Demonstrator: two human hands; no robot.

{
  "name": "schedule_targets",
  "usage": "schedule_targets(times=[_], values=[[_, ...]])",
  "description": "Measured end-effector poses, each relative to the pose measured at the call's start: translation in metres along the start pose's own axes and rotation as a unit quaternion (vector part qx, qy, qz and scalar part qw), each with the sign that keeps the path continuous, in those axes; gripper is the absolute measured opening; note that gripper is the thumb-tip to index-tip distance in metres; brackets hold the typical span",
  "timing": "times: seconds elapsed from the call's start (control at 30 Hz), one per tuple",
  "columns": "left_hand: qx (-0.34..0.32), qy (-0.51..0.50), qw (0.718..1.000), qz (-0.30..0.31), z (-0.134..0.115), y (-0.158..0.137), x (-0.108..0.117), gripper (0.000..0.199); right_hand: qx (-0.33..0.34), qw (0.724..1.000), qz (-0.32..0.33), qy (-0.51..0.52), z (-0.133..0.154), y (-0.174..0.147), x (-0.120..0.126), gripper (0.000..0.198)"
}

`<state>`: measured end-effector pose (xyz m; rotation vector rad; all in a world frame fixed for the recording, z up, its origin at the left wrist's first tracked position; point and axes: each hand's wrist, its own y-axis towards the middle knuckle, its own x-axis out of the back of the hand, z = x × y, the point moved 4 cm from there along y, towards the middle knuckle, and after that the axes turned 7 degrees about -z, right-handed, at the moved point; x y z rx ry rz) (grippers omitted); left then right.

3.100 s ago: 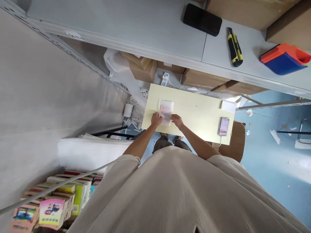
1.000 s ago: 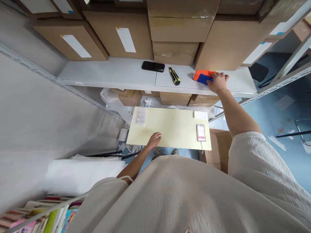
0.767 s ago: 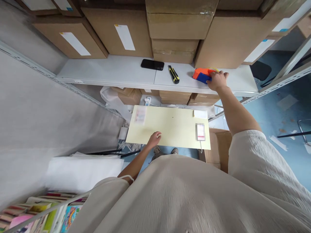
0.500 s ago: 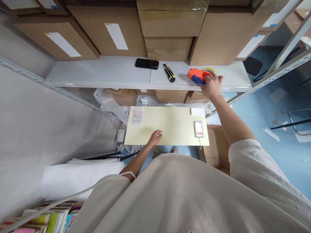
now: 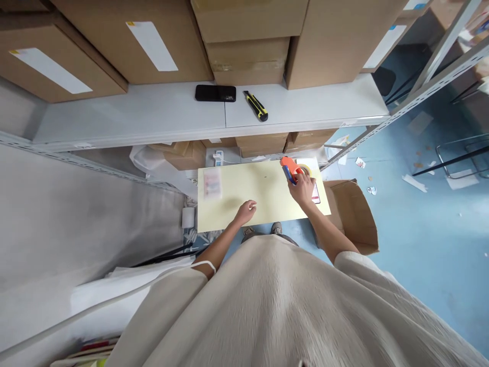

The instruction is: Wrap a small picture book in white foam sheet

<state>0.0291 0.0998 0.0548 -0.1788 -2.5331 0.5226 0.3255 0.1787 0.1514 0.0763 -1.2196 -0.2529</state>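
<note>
My right hand (image 5: 302,188) is closed on an orange and blue tape dispenser (image 5: 289,165) with a yellow-edged roll in it, held over the right side of the pale yellow tabletop (image 5: 252,186). Partly behind this hand lies a phone (image 5: 316,194) with a lit screen. My left hand (image 5: 245,211) hovers over the table's front edge, fingers loosely curled and apart, holding nothing. A clear packet (image 5: 212,184) with blurred pinkish contents rests at the table's left end.
Above the table runs a grey shelf (image 5: 153,113) carrying a black phone (image 5: 216,93), a yellow and black utility knife (image 5: 255,105) and large cardboard boxes (image 5: 153,46). An open carton (image 5: 353,216) stands on the floor to the right.
My right hand has lifted the tape dispenser off the shelf and brought it down and left over the table. My left hand stays nearly in place. The view has shifted slightly.
</note>
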Motion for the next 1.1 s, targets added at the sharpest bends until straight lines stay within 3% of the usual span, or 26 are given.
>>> schedule_targets(times=[0.27,0.63,0.8,0.93,1.1], values=[[0.033,0.006,0.999,0.017,0.023,-0.014,0.018,0.024,-0.096,0.988,0.12,-0.015,-0.017,-0.035,-0.076,0.024],[0.058,0.012,0.998,0.005,0.052,-0.02,0.046,0.027,-0.186,0.97,0.151,-0.04,-0.046,-0.041,-0.124,0.03],[0.046,-0.001,0.999,-0.001,0.054,-0.014,0.054,0.027,-0.209,0.963,0.163,-0.043,-0.048,-0.039,-0.126,0.026],[0.034,-0.01,0.999,0.004,0.051,-0.006,0.056,0.028,-0.207,0.969,0.129,-0.032,-0.044,-0.041,-0.11,0.033],[0.015,-0.022,1.0,0.0,0.043,-0.001,0.057,0.031,-0.146,0.984,0.096,-0.039,-0.031,-0.041,-0.089,0.036]])
